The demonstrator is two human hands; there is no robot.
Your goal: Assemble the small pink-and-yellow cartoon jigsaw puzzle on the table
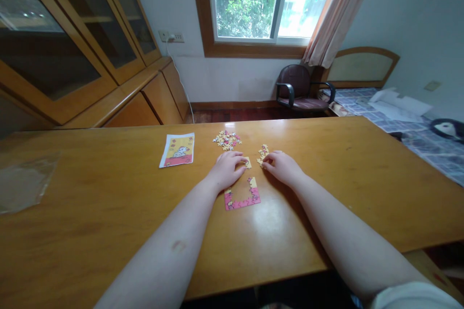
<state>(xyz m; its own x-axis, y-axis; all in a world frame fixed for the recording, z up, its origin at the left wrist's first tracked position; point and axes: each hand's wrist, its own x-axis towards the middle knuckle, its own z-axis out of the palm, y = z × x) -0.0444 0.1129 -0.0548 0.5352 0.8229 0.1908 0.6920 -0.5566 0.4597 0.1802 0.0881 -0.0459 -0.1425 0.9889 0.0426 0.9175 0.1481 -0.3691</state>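
A partly joined jigsaw border, pink and yellow, lies on the wooden table between my forearms. My left hand rests just above it, fingers curled and pinching a yellow puzzle piece. My right hand lies close by, fingers closed, its fingertips against a small cluster of joined pieces. A heap of loose pieces sits a little farther back. The printed reference picture lies flat to the left of the heap.
A clear plastic bag lies at the table's left end. Behind the table are a glass-door wooden cabinet, a window, a dark armchair and a bed on the right.
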